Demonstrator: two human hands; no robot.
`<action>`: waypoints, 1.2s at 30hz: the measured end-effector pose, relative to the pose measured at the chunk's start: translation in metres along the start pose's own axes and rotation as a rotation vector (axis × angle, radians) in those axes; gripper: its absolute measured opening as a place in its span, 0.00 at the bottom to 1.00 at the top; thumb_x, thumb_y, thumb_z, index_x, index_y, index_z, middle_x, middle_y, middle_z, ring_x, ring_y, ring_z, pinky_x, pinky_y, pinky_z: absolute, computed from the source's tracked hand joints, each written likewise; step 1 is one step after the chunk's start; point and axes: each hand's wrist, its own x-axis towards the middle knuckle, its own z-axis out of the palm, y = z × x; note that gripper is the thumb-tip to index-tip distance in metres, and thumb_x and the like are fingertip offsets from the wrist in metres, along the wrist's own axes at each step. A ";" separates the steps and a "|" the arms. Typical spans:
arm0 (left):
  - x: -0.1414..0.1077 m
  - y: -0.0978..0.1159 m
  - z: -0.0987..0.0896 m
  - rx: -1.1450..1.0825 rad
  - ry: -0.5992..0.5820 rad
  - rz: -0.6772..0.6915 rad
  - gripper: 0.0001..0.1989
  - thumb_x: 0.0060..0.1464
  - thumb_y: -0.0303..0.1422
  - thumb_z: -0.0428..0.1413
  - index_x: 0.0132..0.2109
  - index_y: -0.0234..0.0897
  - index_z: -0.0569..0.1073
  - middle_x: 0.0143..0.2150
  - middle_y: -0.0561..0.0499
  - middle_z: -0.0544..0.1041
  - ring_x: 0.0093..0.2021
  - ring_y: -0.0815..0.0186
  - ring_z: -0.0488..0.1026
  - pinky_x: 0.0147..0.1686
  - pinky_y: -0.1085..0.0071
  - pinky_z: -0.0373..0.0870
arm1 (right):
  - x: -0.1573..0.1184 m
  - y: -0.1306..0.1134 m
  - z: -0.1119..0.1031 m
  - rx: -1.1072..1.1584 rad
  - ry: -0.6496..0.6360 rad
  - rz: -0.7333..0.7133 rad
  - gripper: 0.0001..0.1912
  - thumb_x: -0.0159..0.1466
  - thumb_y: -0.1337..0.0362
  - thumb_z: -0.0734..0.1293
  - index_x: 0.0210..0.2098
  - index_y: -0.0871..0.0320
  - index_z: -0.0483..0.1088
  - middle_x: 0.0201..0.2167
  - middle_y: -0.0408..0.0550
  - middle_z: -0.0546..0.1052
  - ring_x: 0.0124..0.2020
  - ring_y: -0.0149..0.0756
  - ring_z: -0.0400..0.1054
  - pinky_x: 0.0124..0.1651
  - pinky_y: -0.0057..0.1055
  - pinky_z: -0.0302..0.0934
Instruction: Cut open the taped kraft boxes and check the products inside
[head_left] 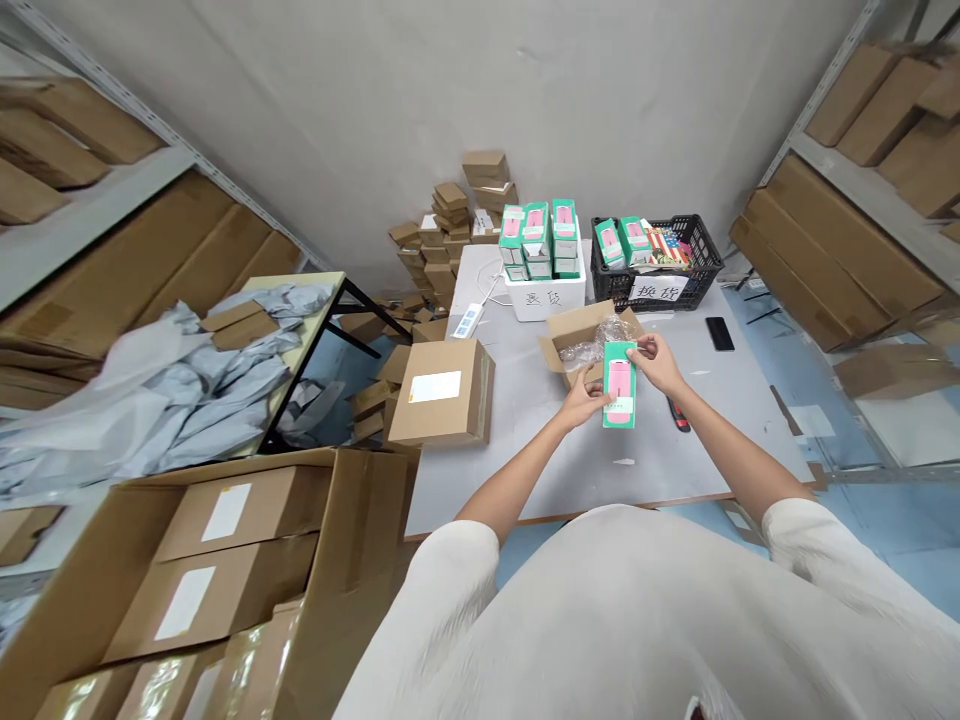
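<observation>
Between my hands I hold a green box with a pink panel [619, 382] upright over the table. My left hand [584, 402] grips its lower left edge. At its upper right edge, my right hand [655, 362] has thumb and fingers closed on the same box. Just behind it lies an open cardboard box [559, 352] with clear bubble wrap [583, 354] inside. A red and black tool [679, 416], its kind unclear, rests near my right forearm, partly hidden.
A white bin [551, 300] and a black crate [694, 270] hold similar green boxes at the back. A closed carton [435, 420] stands left on the table [525, 470], a phone [720, 334] right. Left of the table is a large carton [367, 520] of packed boxes.
</observation>
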 end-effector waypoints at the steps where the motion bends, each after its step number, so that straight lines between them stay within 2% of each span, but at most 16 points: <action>1: 0.003 0.002 0.004 -0.011 0.016 -0.008 0.66 0.45 0.43 0.81 0.80 0.41 0.51 0.51 0.43 0.83 0.50 0.57 0.82 0.59 0.51 0.77 | -0.001 0.001 -0.002 0.007 -0.004 -0.007 0.31 0.54 0.42 0.79 0.45 0.48 0.63 0.49 0.48 0.78 0.51 0.43 0.75 0.55 0.41 0.73; 4: 0.014 0.010 0.016 -0.031 0.091 -0.017 0.65 0.44 0.42 0.81 0.79 0.40 0.52 0.49 0.45 0.83 0.48 0.57 0.83 0.59 0.50 0.78 | -0.005 0.008 -0.010 0.004 -0.042 -0.016 0.33 0.54 0.40 0.79 0.47 0.48 0.62 0.53 0.50 0.78 0.54 0.45 0.75 0.55 0.41 0.74; 8: 0.032 0.025 0.032 -0.044 0.187 0.004 0.59 0.48 0.41 0.79 0.77 0.41 0.53 0.46 0.47 0.84 0.46 0.57 0.84 0.57 0.51 0.79 | -0.016 0.024 -0.026 -0.067 -0.107 0.034 0.32 0.55 0.39 0.78 0.45 0.49 0.63 0.52 0.49 0.78 0.52 0.46 0.77 0.55 0.45 0.74; 12: 0.054 0.037 0.049 -0.023 0.253 0.028 0.54 0.51 0.42 0.78 0.75 0.43 0.56 0.46 0.48 0.84 0.46 0.57 0.85 0.53 0.54 0.81 | -0.020 0.033 -0.047 -0.031 -0.219 0.102 0.30 0.55 0.39 0.78 0.41 0.50 0.64 0.44 0.45 0.80 0.44 0.42 0.78 0.50 0.43 0.75; 16: 0.079 0.042 0.070 -0.039 0.257 0.028 0.52 0.52 0.43 0.77 0.74 0.43 0.57 0.45 0.49 0.83 0.42 0.59 0.84 0.50 0.56 0.82 | -0.006 0.031 -0.071 0.051 -0.223 0.160 0.30 0.53 0.40 0.80 0.39 0.50 0.64 0.35 0.42 0.79 0.38 0.39 0.77 0.44 0.38 0.73; 19: 0.103 0.045 0.088 -0.043 0.263 0.031 0.47 0.55 0.43 0.76 0.72 0.43 0.60 0.48 0.46 0.82 0.45 0.58 0.84 0.50 0.56 0.82 | 0.014 0.028 -0.089 0.077 -0.164 0.236 0.31 0.51 0.43 0.82 0.38 0.50 0.64 0.31 0.39 0.78 0.33 0.36 0.75 0.38 0.34 0.71; 22: 0.128 0.048 0.105 -0.029 0.278 0.065 0.39 0.59 0.43 0.73 0.69 0.41 0.63 0.53 0.41 0.81 0.52 0.56 0.83 0.54 0.55 0.81 | 0.037 0.028 -0.106 0.120 -0.087 0.303 0.33 0.47 0.47 0.85 0.38 0.50 0.64 0.30 0.38 0.79 0.32 0.35 0.75 0.36 0.32 0.72; 25: 0.150 0.053 0.118 0.026 0.317 0.123 0.30 0.64 0.44 0.68 0.65 0.40 0.67 0.61 0.37 0.78 0.60 0.53 0.80 0.57 0.54 0.79 | 0.064 0.029 -0.123 0.161 -0.032 0.338 0.32 0.47 0.49 0.86 0.37 0.50 0.64 0.31 0.41 0.82 0.34 0.38 0.77 0.37 0.34 0.74; 28: 0.164 0.058 0.129 0.168 0.380 0.187 0.24 0.66 0.41 0.65 0.64 0.41 0.71 0.63 0.38 0.77 0.60 0.53 0.78 0.59 0.54 0.77 | 0.094 0.031 -0.138 0.161 0.008 0.337 0.30 0.49 0.48 0.84 0.37 0.50 0.65 0.31 0.44 0.83 0.34 0.40 0.78 0.36 0.36 0.76; 32: 0.180 0.065 0.140 0.278 0.355 0.258 0.25 0.66 0.36 0.64 0.66 0.41 0.70 0.58 0.41 0.79 0.57 0.56 0.79 0.58 0.56 0.75 | 0.140 0.035 -0.150 0.124 0.039 0.314 0.29 0.49 0.48 0.84 0.39 0.51 0.68 0.32 0.44 0.82 0.34 0.39 0.79 0.37 0.35 0.76; 36: 0.207 0.074 0.147 0.280 0.285 0.301 0.32 0.62 0.34 0.65 0.70 0.43 0.66 0.63 0.39 0.78 0.57 0.54 0.78 0.57 0.55 0.76 | 0.188 0.039 -0.152 0.095 0.039 0.294 0.28 0.50 0.47 0.82 0.41 0.51 0.70 0.35 0.44 0.81 0.35 0.38 0.78 0.35 0.32 0.75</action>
